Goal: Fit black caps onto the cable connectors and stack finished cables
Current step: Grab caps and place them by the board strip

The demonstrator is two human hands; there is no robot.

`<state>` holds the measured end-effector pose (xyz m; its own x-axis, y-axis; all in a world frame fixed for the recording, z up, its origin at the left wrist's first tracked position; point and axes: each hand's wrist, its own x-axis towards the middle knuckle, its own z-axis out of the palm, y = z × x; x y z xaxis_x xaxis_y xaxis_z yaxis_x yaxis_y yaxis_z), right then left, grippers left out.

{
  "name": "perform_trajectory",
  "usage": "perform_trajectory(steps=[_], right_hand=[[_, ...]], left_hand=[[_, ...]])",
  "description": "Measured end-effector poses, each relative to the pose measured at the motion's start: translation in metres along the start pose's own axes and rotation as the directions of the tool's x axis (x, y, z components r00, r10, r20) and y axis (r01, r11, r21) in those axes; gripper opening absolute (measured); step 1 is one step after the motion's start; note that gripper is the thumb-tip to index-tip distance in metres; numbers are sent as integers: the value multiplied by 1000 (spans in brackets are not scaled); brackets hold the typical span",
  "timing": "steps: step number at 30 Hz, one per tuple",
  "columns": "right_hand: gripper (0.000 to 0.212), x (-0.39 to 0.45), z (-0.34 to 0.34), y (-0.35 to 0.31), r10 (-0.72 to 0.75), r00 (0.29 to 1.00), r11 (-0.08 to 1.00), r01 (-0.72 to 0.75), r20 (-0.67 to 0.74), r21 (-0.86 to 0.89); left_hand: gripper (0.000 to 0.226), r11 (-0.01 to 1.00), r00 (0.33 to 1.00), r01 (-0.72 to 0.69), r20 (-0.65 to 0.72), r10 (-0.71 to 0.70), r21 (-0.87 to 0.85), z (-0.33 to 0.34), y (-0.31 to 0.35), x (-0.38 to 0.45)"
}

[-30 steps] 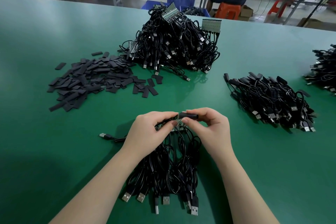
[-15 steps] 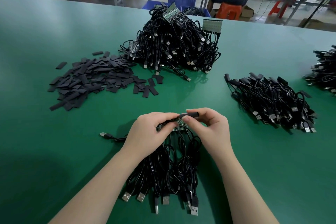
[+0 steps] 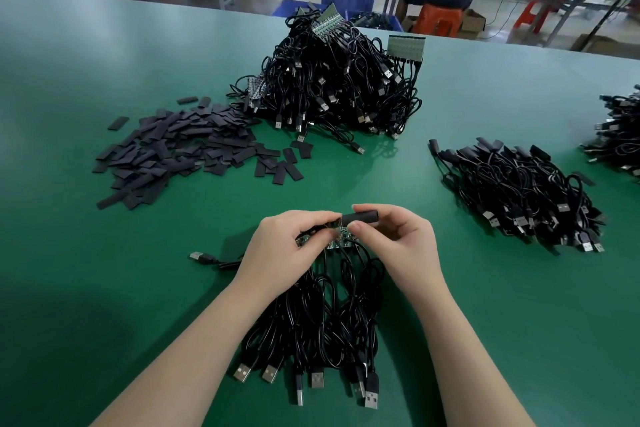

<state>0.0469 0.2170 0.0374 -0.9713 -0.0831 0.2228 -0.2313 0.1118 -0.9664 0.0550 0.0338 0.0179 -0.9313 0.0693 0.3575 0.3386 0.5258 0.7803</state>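
our left hand (image 3: 292, 246) pinches the small green connector board (image 3: 341, 240) steady over the cable bundle (image 3: 322, 319), so our right hand (image 3: 398, 239), gripping a black cap (image 3: 360, 217), can line its mouth up. finished cables (image 3: 519, 191) lie stacked to our right.

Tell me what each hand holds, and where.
Right hand pinches a black cap near its left end; left hand grips the circuit-board connector.
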Motion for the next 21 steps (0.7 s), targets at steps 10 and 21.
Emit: perform_trajectory(steps=[10,21], right_hand=[[25,1,3,0,13,1000,1000,-13,-3,3],[33,-1,8,-1,45,999,994,-46,12,102]], left_hand=[[26,1000,1000,3,8,-3,-13,2,-1,1],[33,998,998,38,-50,-41,-55,0,7,-1]])
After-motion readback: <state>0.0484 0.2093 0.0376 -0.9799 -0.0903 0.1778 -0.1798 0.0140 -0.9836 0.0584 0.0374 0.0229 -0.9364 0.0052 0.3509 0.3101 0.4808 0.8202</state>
